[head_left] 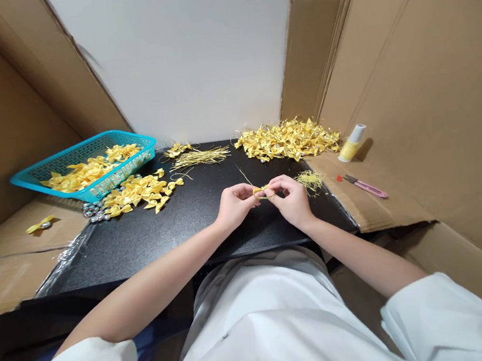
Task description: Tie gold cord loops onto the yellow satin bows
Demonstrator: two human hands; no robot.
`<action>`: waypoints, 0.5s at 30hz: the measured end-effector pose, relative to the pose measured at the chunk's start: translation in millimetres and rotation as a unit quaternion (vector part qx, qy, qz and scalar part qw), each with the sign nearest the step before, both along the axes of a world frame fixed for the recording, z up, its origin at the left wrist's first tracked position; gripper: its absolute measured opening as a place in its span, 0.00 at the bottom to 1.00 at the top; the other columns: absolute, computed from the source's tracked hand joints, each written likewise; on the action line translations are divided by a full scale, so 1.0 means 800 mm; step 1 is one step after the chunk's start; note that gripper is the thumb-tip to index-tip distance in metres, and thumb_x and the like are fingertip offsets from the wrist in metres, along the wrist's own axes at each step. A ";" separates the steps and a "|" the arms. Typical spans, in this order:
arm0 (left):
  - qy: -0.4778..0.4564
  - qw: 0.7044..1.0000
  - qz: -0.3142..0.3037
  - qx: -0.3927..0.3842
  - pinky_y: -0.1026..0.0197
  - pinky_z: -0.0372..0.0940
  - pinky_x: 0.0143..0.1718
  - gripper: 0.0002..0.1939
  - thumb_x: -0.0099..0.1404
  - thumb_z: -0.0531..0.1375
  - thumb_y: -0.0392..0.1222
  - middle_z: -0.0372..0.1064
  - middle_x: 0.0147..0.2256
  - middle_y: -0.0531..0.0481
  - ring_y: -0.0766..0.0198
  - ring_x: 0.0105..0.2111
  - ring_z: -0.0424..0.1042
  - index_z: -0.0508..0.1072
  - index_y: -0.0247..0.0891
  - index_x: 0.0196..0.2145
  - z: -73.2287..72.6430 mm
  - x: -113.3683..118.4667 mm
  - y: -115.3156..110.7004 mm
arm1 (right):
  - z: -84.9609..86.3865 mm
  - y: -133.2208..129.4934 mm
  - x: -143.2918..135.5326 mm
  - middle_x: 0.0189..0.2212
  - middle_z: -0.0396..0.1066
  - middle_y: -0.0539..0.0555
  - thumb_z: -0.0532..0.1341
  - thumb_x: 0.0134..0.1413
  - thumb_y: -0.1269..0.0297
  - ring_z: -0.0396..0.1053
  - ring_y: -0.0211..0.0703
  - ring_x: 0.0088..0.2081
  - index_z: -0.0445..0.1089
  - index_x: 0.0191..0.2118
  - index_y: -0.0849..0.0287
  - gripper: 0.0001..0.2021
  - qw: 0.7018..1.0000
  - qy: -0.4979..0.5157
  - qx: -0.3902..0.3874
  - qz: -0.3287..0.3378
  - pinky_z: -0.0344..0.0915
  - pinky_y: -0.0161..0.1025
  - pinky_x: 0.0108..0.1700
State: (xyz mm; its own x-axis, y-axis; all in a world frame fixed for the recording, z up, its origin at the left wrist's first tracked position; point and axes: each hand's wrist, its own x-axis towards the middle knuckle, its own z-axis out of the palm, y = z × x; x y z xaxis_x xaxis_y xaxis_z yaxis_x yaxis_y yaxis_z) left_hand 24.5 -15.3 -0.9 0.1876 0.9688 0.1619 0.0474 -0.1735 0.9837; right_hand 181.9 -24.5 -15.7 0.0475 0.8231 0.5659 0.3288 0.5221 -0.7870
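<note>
"What are the fingers doing?"

"Both sets are pinching — the left hand (234, 206) and the right hand (293, 200) grip a small yellow bow (260, 190) between their fingertips, with a thin cord (245, 176) sticking up."

"Where's the bow, then?"

"Just over the black table (164, 241), near its front edge."

"And around it?"

"Loose bows (142, 189) beside the blue basket (56, 163), a bigger heap (286, 140) farther back — and thread scraps (311, 181) near the right hand."

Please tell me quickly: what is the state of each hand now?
Left hand: closed, holding a small yellow piece with thin yellow cord.
Right hand: closed, pinching the same piece from the other side.
</note>
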 end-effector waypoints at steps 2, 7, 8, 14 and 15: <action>0.001 1.000 0.000 -0.013 0.64 0.66 0.28 0.22 0.43 0.72 0.55 0.71 0.22 0.51 0.67 0.23 0.70 0.73 0.34 0.26 0.000 0.000 0.001 | -0.001 0.001 0.000 0.33 0.73 0.55 0.63 0.50 0.63 0.70 0.42 0.34 0.73 0.26 0.57 0.06 1.000 -0.003 0.001 0.002 0.68 0.39 0.36; 0.000 0.997 0.007 -0.073 0.66 0.64 0.26 0.16 0.43 0.71 0.47 0.70 0.20 0.51 0.68 0.22 0.69 0.71 0.34 0.22 0.003 0.000 0.006 | 0.000 0.000 0.001 0.30 0.71 0.53 0.63 0.50 0.64 0.69 0.41 0.32 0.70 0.24 0.57 0.06 0.999 -0.043 0.004 -0.030 0.67 0.39 0.35; 0.001 0.996 0.011 -0.091 0.67 0.63 0.25 0.14 0.44 0.71 0.44 0.70 0.19 0.51 0.69 0.22 0.69 0.71 0.34 0.21 0.004 -0.001 0.008 | 0.002 -0.004 0.001 0.28 0.70 0.53 0.63 0.50 0.64 0.67 0.41 0.31 0.69 0.23 0.57 0.08 0.997 -0.062 0.013 -0.046 0.66 0.39 0.35; 0.020 0.978 -0.006 -0.210 0.70 0.59 0.21 0.11 0.45 0.68 0.37 0.65 0.15 0.54 0.73 0.18 0.65 0.68 0.34 0.16 0.008 -0.008 0.013 | 0.031 -0.037 -0.001 0.32 0.71 0.53 0.60 0.58 0.61 0.65 0.44 0.38 0.76 0.32 0.54 0.08 0.943 -0.316 0.095 -0.039 0.56 0.46 0.45; 0.027 0.974 -0.014 -0.224 0.71 0.59 0.21 0.11 0.44 0.68 0.37 0.66 0.16 0.53 0.73 0.18 0.65 0.69 0.34 0.16 0.010 -0.010 0.012 | 0.038 -0.038 -0.001 0.34 0.72 0.54 0.60 0.59 0.62 0.64 0.46 0.40 0.77 0.35 0.54 0.08 0.929 -0.357 0.094 -0.037 0.54 0.47 0.46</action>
State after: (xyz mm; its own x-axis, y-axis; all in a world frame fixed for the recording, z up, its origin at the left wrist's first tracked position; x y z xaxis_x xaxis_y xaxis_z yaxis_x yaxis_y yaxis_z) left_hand 16.8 -5.5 6.9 0.2125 0.9343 -0.2862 0.1019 0.2701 0.9574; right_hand 180.7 -55.2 14.9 -0.3425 0.7157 0.6086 0.7725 0.5833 -0.2512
